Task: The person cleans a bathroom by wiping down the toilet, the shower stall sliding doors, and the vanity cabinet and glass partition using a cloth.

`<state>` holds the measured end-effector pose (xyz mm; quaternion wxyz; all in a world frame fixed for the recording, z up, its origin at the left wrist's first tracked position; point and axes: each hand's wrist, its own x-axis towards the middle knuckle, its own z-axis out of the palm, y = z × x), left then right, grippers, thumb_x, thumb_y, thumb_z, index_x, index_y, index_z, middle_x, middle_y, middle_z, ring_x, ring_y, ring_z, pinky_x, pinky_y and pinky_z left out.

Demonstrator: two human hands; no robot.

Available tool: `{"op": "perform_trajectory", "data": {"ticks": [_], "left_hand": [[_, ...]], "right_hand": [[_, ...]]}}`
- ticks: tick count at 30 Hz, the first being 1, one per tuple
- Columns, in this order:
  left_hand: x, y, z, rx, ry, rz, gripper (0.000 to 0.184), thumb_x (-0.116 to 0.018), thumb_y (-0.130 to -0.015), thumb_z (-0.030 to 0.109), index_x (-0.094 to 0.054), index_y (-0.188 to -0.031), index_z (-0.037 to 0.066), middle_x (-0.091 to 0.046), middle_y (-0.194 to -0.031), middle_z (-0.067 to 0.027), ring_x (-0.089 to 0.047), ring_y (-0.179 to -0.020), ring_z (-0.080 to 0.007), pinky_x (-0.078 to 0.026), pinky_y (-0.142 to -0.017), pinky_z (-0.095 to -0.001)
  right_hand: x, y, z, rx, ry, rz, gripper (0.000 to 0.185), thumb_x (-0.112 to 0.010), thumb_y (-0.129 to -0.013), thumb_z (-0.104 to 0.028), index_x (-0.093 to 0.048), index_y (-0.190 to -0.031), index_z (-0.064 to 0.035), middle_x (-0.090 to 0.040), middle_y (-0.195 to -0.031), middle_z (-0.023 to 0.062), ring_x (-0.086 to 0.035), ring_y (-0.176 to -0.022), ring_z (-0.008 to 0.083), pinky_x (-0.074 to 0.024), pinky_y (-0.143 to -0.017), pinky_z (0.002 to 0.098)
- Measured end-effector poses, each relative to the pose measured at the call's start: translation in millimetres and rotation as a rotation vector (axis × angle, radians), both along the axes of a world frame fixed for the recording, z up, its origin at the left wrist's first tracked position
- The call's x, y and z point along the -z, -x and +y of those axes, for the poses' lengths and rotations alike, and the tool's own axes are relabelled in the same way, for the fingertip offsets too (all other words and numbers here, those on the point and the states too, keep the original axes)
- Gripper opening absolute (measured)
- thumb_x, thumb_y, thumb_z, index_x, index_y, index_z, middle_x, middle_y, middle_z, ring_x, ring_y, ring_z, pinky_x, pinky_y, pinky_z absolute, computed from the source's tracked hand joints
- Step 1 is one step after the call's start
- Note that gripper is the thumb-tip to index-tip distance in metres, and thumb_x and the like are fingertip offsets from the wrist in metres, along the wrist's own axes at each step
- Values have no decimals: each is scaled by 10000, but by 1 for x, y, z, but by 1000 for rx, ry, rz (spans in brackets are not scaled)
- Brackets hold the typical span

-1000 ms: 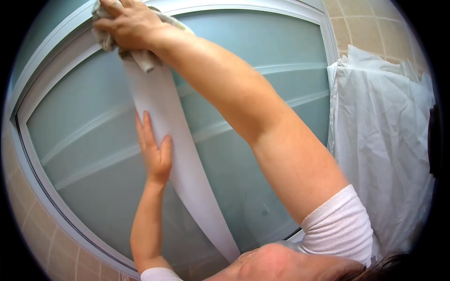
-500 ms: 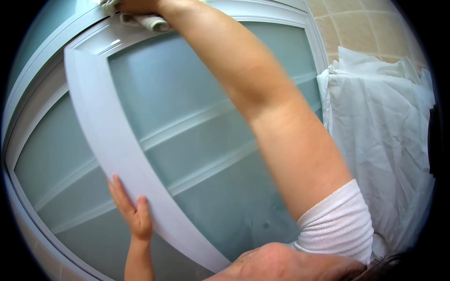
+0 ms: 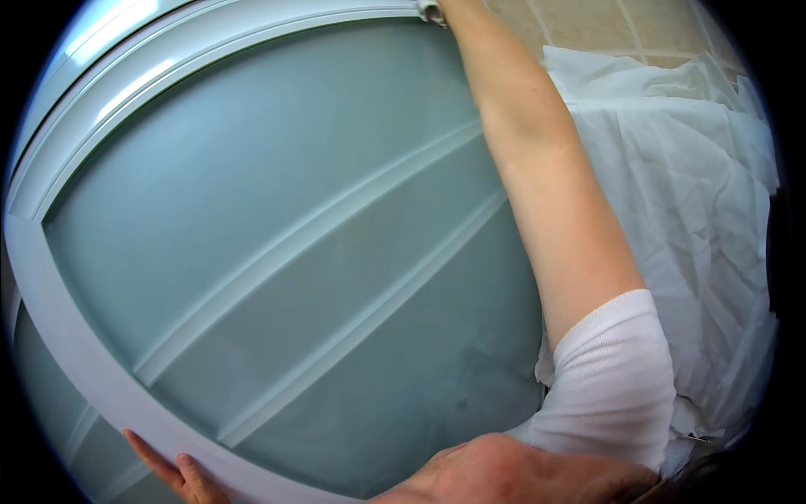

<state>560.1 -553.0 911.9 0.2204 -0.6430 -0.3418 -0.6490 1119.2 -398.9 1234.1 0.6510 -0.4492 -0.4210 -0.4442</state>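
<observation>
A large sliding-type door panel (image 3: 277, 202) of frosted glass in a white frame fills most of the view, with two pale bars across it. My left hand (image 3: 180, 477) is at the lower left, fingers stretched and apart against the outer edge of the frame's white upright (image 3: 101, 378). My right arm reaches up to the frame's top rail. Only a bit of my right hand (image 3: 457, 7) shows at the top edge of the view, with a light cloth (image 3: 432, 12) under it at the rail's right end. Its fingers are out of sight.
A white sheet (image 3: 672, 193) drapes over something on the right. Beige wall tiles (image 3: 604, 25) show behind it. A second frosted panel (image 3: 50, 395) lies behind the door at the lower left, and a white outer frame (image 3: 92, 42) runs along the upper left.
My right hand has gone right along the top rail with the cloth. The panel's upright and my left hand now appear farther left and lower in view.
</observation>
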Motion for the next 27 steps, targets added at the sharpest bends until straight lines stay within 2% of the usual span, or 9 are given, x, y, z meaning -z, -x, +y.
{"op": "perform_trajectory", "data": {"ticks": [5,8,9,10,12,16,22,23,27], "left_hand": [[8,6,-3,105,39,-68,698,-490,-887,175,-111,-1459,47,-111,-1512,-154,-145,-1376,-288,-108,-1107,-419],[10,14,-3,234,115,-128,770,-531,-854,114,-60,-1456,24,-95,-1505,-186,-171,-1358,-325,-137,-1097,-447],[9,13,-10,163,166,-51,772,-498,-877,88,5,-1460,32,26,-1516,-171,-109,-1373,-306,-148,-1092,-420],[12,9,-8,166,160,-63,772,-498,-877,88,5,-1460,32,26,-1516,-171,-109,-1373,-306,-148,-1092,-420],[12,-2,-4,197,53,-164,670,-508,-842,155,-209,-1425,12,-237,-1449,-222,-256,-1316,-348,-158,-1086,-487],[9,11,4,123,11,-38,656,-482,-884,215,-187,-1446,48,-181,-1489,-163,-189,-1358,-287,-117,-1104,-428],[7,3,10,134,14,-12,663,-480,-896,230,-173,-1455,49,-149,-1514,-122,-154,-1385,-242,-96,-1115,-385],[5,0,3,132,41,-14,647,-459,-897,195,-168,-1454,39,-139,-1516,-119,-132,-1391,-242,-79,-1116,-385],[5,3,-4,103,63,61,626,-403,-870,111,-180,-1450,36,-128,-1517,-131,-99,-1400,-263,-50,-1117,-393]], "right_hand": [[49,-69,10,380,188,57,547,-595,-808,-190,-453,-1330,-270,-263,-1481,65,-220,-1354,316,-230,-1075,470],[46,-73,13,367,172,55,557,-610,-800,-208,-444,-1330,-259,-258,-1482,54,-225,-1354,310,-242,-1070,460],[48,-69,8,377,216,67,560,-612,-796,-200,-439,-1327,-247,-243,-1486,54,-224,-1354,309,-240,-1071,462],[46,-66,8,379,208,56,560,-612,-796,-200,-439,-1327,-247,-243,-1486,54,-224,-1354,309,-240,-1071,462],[51,-65,12,361,174,101,572,-601,-797,-169,-428,-1338,-247,-235,-1487,66,-249,-1338,311,-245,-1068,463],[53,-64,20,421,161,111,595,-579,-798,-127,-407,-1354,-251,-225,-1489,80,-259,-1329,323,-259,-1063,485],[75,-32,13,32,126,194,689,-616,-723,-47,-393,-1362,-177,-282,-1443,142,-301,-1279,396,-306,-1054,446],[67,-40,35,99,-46,98,672,-650,-691,-54,-439,-1323,-143,-341,-1392,178,-360,-1227,403,-335,-1027,430],[52,42,9,8,-166,-42,576,-641,-715,-69,-486,-1267,-114,-397,-1334,200,-411,-1177,399,-359,-993,436]]}}
